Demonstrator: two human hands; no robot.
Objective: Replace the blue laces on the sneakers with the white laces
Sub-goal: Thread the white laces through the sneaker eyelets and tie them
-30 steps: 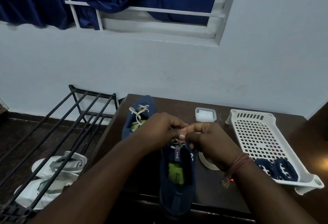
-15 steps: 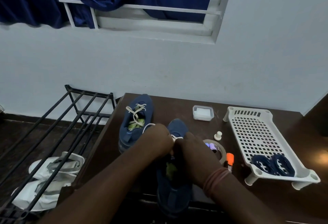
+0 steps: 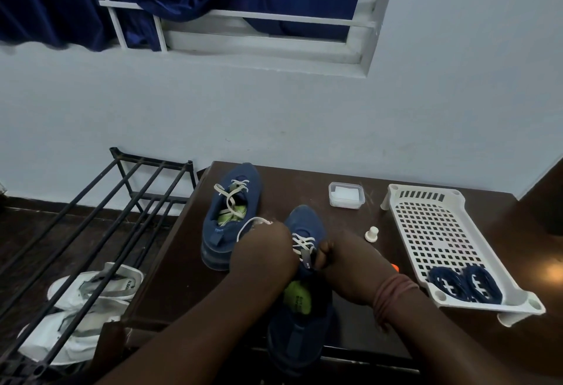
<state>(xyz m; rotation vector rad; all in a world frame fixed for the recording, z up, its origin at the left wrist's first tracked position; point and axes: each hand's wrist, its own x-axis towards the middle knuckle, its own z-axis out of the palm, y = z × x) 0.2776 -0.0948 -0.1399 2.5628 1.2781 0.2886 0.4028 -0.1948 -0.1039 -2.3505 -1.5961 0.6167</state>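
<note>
Two blue sneakers stand on the dark wooden table [image 3: 304, 183]. The far sneaker [image 3: 231, 217] carries a white lace with loose ends. The near sneaker [image 3: 304, 293], green insole showing, has a white lace [image 3: 301, 243] crossed over its upper part. My left hand [image 3: 262, 253] grips one end of that lace, which loops out to the left of my fist. On the other side of the tongue, my right hand [image 3: 344, 266] pinches the other end. Two coiled blue laces [image 3: 464, 284] lie in the white perforated tray [image 3: 432, 226] at the right.
A small clear lidded box [image 3: 346, 195] and a white knob-like piece [image 3: 372, 234] sit behind my hands; something orange [image 3: 395, 268] peeks past my right wrist. Left of the table stands a black metal shoe rack [image 3: 91, 220] with white sneakers [image 3: 88, 302] underneath.
My hands came down from in front of the shoe onto its tongue area, then parted slightly to either side, drawing the white lace. The camera also tilted.
</note>
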